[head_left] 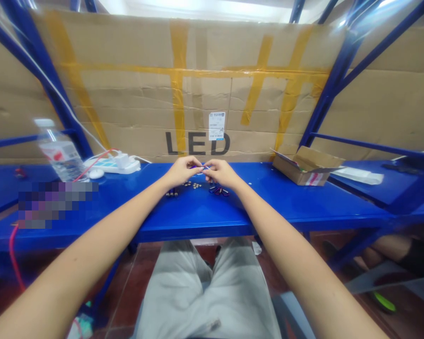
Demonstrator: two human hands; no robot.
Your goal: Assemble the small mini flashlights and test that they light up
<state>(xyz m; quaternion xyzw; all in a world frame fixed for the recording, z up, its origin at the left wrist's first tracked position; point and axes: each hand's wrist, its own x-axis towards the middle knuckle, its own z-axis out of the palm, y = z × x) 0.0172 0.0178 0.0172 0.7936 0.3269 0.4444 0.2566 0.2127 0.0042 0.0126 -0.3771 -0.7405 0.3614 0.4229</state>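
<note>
Above the blue tabletop (198, 216), my left hand (181, 171) and my right hand (223, 173) meet at the fingertips. Both are closed in a pinch on a small purple-and-silver piece (199, 171), mostly hidden by the fingers; its exact kind is too small to make out. Just below them lie several small shiny metal bits (197, 185). Short dark cylinders with silvery ends (172, 193) stand under my left wrist. Beneath my right hand is a small pile of purple looped pieces with silver parts (218, 190), which look like little carabiners.
On the left are a water bottle (61, 153), a white power strip (109, 163) with a plug, and a blurred-out patch. An open cardboard box (305, 165) sits at right. A large cardboard sheet (137, 103) closes off the back between blue posts. Someone's leg shows far right.
</note>
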